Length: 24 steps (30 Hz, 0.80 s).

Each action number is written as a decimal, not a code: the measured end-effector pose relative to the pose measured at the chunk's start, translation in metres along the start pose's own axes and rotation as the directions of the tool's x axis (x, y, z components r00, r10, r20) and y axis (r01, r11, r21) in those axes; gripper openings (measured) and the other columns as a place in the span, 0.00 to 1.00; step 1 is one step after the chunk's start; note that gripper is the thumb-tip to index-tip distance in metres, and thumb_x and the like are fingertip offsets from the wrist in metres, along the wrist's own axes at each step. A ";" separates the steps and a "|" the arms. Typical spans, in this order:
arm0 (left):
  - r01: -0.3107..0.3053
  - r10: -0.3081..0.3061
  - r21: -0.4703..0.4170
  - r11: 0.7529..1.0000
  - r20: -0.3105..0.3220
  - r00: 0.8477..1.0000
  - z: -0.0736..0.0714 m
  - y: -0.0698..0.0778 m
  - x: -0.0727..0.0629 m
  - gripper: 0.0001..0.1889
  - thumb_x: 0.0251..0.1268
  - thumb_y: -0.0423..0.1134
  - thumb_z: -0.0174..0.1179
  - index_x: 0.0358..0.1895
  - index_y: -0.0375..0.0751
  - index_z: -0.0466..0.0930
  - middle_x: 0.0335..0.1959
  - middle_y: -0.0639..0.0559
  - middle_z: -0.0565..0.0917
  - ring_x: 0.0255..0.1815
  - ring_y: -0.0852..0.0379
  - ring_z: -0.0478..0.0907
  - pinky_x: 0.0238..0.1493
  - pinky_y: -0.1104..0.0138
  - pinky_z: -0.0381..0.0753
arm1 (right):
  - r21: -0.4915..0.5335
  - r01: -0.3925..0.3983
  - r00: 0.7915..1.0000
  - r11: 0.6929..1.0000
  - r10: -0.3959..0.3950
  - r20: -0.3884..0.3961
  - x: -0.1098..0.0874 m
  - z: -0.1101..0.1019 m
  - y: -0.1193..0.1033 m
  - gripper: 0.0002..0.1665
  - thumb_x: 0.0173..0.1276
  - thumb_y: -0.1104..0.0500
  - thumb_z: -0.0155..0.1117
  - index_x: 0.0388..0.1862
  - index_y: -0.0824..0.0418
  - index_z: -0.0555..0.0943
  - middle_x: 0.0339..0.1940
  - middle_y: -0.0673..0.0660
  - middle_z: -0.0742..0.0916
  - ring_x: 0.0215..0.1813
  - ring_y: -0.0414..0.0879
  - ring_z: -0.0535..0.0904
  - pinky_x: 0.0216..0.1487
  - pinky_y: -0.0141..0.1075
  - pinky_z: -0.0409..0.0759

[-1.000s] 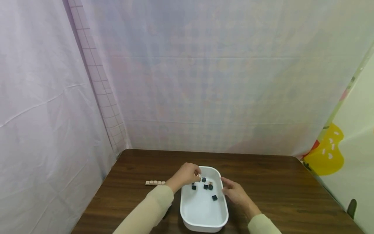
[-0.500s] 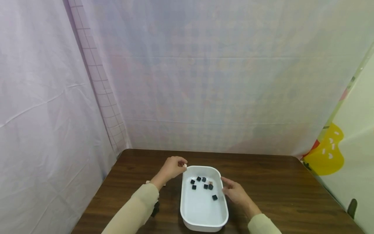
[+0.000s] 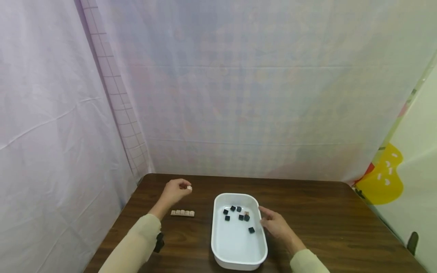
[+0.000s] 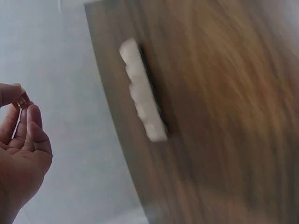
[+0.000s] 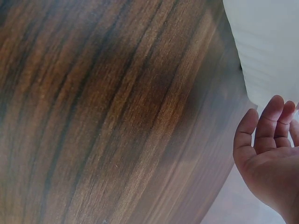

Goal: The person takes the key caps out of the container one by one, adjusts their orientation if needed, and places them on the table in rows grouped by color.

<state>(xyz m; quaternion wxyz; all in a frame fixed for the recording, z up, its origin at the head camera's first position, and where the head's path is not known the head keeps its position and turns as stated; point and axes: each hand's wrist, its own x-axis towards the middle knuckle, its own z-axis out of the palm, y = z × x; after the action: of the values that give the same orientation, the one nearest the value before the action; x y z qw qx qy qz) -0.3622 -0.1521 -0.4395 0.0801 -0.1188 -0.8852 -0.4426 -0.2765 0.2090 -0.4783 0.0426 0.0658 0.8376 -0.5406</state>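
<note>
Row of five cream cubes (image 3: 182, 213) nearside left grip (image 3: 174, 191) (pinching sixth (image 3: 189, 187)); black cubes (image 3: 241, 217) likely pending in white oblong tray (image 3: 235, 244), right grip (image 3: 277, 226) relaxed.

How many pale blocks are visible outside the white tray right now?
6: five pale blocks in a row on the table, left of the white tray, and one held block pinched in the left hand. The left sleeve could hide more.
</note>
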 end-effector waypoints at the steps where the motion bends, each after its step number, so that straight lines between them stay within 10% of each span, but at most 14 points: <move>1: 0.012 -0.012 0.006 1.000 -0.006 1.000 -0.004 -0.005 -0.001 0.12 0.62 0.36 0.65 0.47 0.36 0.85 0.39 0.49 0.84 0.43 0.50 0.80 0.45 0.54 0.79 | -0.003 0.000 1.000 1.000 0.000 0.002 0.000 0.000 0.000 0.35 0.63 0.68 0.58 0.71 0.69 0.67 0.37 0.61 0.79 0.36 0.51 0.74 0.33 0.39 0.72; 12: 0.093 -0.092 0.051 0.994 -0.021 0.996 -0.033 -0.054 -0.020 0.13 0.57 0.31 0.67 0.46 0.30 0.85 0.39 0.44 0.86 0.43 0.46 0.81 0.44 0.53 0.79 | -0.039 -0.064 0.998 0.997 0.064 0.020 0.002 -0.003 -0.001 0.34 0.67 0.67 0.57 0.72 0.67 0.67 0.42 0.63 0.81 0.40 0.53 0.75 0.38 0.42 0.75; 24: 0.119 -0.124 0.100 0.988 0.042 0.991 -0.033 -0.081 -0.033 0.10 0.54 0.30 0.70 0.40 0.31 0.86 0.34 0.48 0.84 0.37 0.51 0.78 0.41 0.58 0.78 | -0.029 -0.102 0.994 0.994 0.103 0.020 0.003 -0.001 -0.001 0.34 0.67 0.65 0.57 0.73 0.65 0.67 0.42 0.63 0.79 0.42 0.54 0.74 0.41 0.46 0.75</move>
<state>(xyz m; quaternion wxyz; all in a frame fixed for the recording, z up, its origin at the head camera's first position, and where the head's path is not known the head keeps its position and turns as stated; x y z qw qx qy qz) -0.3523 -0.2298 -0.4896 0.0372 -0.0711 -0.9130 -0.3999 -0.2793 0.2098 -0.4769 0.0804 0.1023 0.8400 -0.5268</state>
